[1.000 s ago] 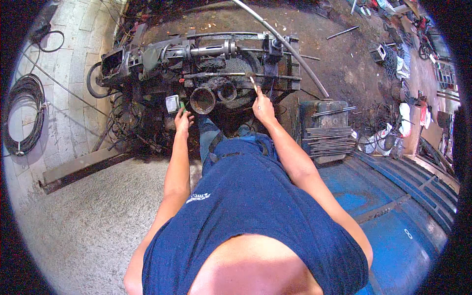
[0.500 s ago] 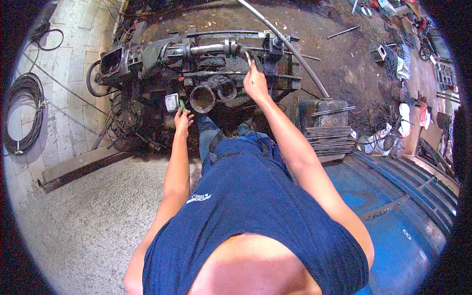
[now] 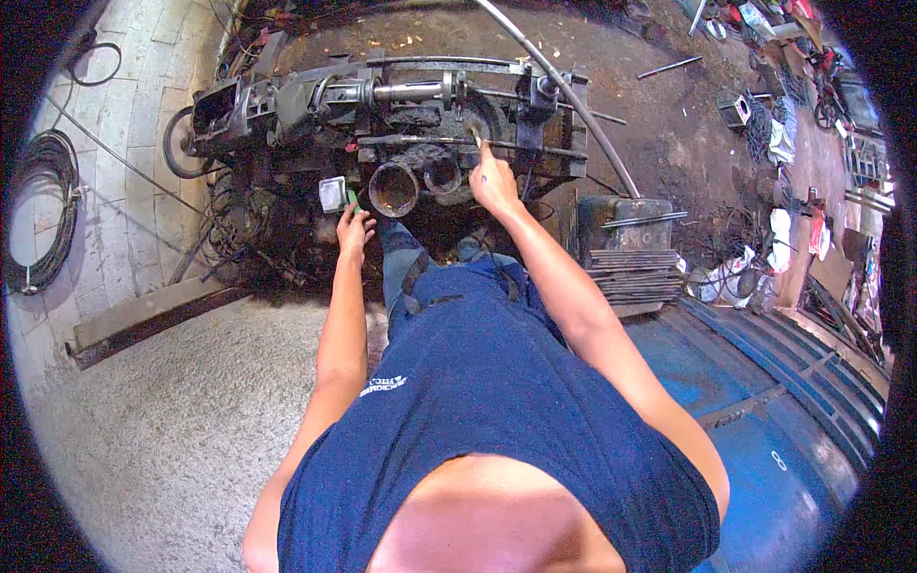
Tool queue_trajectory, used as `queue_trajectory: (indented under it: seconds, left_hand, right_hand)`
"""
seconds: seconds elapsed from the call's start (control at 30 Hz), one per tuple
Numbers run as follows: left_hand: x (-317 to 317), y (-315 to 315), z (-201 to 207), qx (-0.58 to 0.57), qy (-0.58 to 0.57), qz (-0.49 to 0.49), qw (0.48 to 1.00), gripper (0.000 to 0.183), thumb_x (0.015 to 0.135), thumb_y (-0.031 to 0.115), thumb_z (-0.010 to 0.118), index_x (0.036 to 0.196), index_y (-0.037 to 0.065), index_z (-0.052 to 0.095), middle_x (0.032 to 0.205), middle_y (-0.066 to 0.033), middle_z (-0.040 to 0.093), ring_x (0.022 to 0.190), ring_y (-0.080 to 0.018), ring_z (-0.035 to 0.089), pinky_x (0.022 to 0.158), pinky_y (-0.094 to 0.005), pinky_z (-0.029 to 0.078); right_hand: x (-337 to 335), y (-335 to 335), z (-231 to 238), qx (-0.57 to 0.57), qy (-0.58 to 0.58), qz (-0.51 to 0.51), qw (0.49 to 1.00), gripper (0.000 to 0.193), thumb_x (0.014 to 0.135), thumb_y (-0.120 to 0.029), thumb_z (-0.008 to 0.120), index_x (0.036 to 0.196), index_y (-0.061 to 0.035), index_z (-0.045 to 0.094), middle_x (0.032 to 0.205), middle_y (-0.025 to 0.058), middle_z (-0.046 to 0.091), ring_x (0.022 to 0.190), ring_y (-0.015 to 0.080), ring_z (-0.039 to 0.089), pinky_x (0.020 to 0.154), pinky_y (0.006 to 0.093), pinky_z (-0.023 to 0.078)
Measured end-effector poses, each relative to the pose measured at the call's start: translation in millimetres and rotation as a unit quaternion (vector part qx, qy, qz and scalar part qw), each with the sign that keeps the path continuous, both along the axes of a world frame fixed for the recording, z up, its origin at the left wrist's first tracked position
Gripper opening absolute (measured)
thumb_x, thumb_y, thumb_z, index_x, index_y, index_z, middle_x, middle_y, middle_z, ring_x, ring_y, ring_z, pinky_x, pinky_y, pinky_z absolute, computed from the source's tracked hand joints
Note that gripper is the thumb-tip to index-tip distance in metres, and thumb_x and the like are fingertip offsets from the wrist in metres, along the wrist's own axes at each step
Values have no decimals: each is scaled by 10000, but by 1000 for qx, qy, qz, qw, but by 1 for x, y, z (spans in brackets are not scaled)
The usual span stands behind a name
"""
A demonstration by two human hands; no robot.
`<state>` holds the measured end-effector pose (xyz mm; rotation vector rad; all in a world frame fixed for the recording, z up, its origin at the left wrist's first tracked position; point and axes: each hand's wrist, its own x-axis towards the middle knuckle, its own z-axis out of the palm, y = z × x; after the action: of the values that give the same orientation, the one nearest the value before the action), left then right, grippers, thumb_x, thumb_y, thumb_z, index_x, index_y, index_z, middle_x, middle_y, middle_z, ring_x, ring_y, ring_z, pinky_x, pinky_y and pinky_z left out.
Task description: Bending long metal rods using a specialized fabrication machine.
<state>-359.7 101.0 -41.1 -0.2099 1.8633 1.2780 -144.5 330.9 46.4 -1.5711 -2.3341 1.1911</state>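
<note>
A dark, greasy metal machine [image 3: 406,91] with a shiny shaft [image 3: 406,92] lies across the far side in front of me. My right hand [image 3: 495,186] is closed on a slim, pale tool like a small brush [image 3: 475,131], its far end over the machine's black surface near a rod. My left hand [image 3: 355,229] pinches the green edge [image 3: 351,199] of a small, whitish, square-faced container [image 3: 332,194]. That container is held left of a round, rusty pipe opening [image 3: 393,190], whose mouth faces me. What the container holds is too small to tell.
A long metal bar [image 3: 564,91] slants down to a dark box [image 3: 626,220] at right, above stacked metal plates [image 3: 635,272]. Blue sheet metal [image 3: 755,401] lies at lower right. A coiled black hose [image 3: 67,210] is at left; scattered parts and bags [image 3: 740,277] line the right.
My right hand has drawn a little nearer to me with the slim tool, away from the shaft. The left hand stays nearly in place, still holding the container.
</note>
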Motion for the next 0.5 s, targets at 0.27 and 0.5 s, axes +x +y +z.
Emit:
queue_trajectory:
  seconds: [0.27,0.5]
  left_hand:
    - [0,2,1,2,12,-10,1000,458,926,163,522,1374,133,433,1046,-60,616,811,-155,632,625,-273,495]
    - [0,3,2,-16,14,-26,999,462,935,181,519,1382,136,416,1079,-80,615,826,-162,636,630,-278,506]
  right_hand:
    - [15,-9,-23,42,-79,56,994,651,833,-126,443,1435,11,239,826,276,630,760,420,639,686,522,503]
    - [33,-11,-34,82,-45,49,994,603,828,-122,448,1414,-38,333,803,285,631,742,445,633,708,542,498]
